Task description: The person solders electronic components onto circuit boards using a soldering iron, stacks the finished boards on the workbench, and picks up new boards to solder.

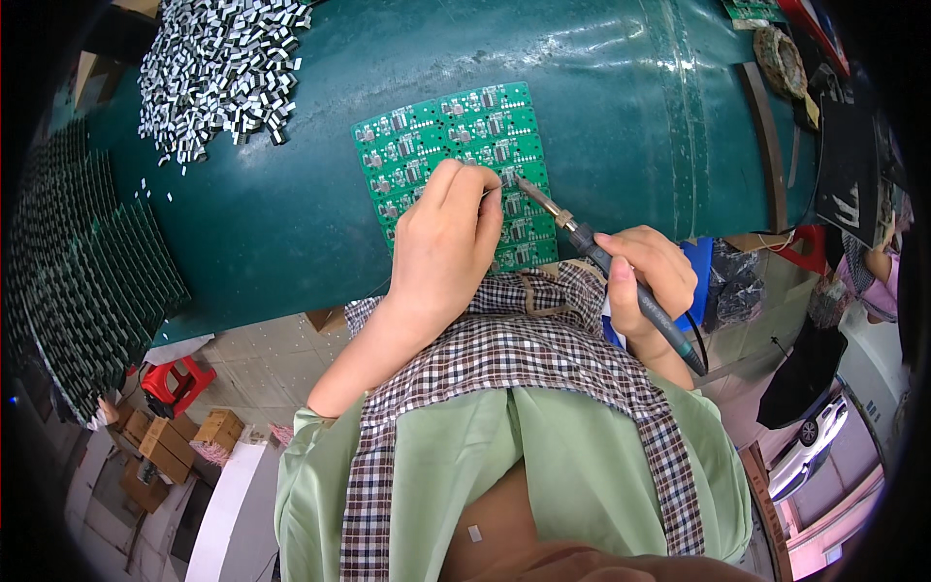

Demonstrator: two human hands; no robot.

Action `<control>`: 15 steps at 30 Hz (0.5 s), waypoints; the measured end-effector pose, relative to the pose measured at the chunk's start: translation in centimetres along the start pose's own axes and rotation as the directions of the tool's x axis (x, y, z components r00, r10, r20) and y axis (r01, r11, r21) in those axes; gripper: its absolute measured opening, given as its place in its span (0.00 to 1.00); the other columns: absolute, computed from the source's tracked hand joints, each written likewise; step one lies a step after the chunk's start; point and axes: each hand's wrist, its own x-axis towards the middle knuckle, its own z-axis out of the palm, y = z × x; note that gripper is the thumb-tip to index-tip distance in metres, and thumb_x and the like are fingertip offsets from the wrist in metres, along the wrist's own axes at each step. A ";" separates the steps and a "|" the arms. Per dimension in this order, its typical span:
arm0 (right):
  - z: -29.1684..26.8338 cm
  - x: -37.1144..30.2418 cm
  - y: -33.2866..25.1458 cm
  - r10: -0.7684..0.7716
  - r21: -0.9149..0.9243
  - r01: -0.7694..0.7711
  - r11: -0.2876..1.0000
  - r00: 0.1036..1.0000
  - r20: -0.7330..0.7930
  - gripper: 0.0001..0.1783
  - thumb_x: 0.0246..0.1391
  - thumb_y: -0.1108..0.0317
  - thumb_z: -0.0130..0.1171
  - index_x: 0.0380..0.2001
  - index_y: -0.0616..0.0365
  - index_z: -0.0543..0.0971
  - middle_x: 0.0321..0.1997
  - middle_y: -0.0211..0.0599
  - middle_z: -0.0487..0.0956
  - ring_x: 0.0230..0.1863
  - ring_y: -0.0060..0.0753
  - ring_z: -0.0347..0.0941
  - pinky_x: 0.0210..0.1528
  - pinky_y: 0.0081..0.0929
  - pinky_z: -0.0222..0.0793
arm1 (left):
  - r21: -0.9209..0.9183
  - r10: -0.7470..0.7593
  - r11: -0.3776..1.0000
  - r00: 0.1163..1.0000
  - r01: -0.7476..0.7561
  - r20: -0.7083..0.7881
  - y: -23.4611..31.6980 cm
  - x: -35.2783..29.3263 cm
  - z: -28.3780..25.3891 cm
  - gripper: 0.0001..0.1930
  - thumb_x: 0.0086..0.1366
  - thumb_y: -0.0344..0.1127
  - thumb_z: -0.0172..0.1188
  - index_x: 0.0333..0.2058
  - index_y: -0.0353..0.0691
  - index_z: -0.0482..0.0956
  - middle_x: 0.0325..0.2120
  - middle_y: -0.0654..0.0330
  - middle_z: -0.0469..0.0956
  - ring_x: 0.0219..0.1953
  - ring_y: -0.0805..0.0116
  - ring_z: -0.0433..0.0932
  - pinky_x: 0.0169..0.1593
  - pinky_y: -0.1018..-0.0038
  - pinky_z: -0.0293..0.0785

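A green panel of circuit boards [417,116], with small components in repeating rows, lies at the table's front edge. My right hand [652,281] grips a soldering iron [606,257] by its dark handle. The iron's metal tip touches or hovers just over a board right of the panel's middle; I cannot tell which. Over the panel's left half, my left hand [441,238] is closed in a pinch on a thin wire, like solder wire [492,191], whose end points toward the iron's tip. My left hand hides part of the panel.
A heap of small black-and-white parts [228,73] covers the table's far left. Stacked rows of green boards [116,272] stand along the left edge. A dark bar [763,145] and a round brownish item [779,60] lie at the right. A red stool [179,383] stands below left.
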 end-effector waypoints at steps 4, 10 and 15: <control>0.0 -0.4 -0.1 0.011 -0.015 -0.011 1.000 1.000 0.010 0.07 0.41 0.74 0.57 0.26 0.67 0.79 0.20 0.42 0.78 0.18 0.37 0.75 0.21 0.26 0.70 | -0.017 0.012 1.000 1.000 -0.012 0.001 0.0 0.1 0.2 0.06 0.55 0.21 0.59 0.32 0.36 0.74 0.26 0.58 0.72 0.24 0.65 0.73 0.26 0.73 0.68; 0.1 -0.8 -0.5 -0.014 -0.057 0.014 0.998 1.000 0.003 0.07 0.41 0.74 0.57 0.25 0.67 0.79 0.19 0.42 0.78 0.18 0.37 0.75 0.20 0.27 0.70 | 0.157 0.040 0.987 0.999 -0.038 -0.008 0.2 -0.3 -0.1 0.05 0.54 0.24 0.62 0.30 0.36 0.76 0.26 0.59 0.73 0.27 0.63 0.75 0.28 0.73 0.70; -0.3 -0.7 -0.4 -0.010 -0.027 0.009 1.000 0.999 -0.045 0.07 0.41 0.74 0.57 0.26 0.67 0.79 0.20 0.42 0.78 0.18 0.37 0.76 0.21 0.26 0.70 | 0.039 0.012 0.999 0.999 -0.010 -0.051 0.3 -0.5 -0.1 0.06 0.53 0.23 0.62 0.30 0.36 0.76 0.27 0.59 0.74 0.27 0.64 0.76 0.29 0.73 0.71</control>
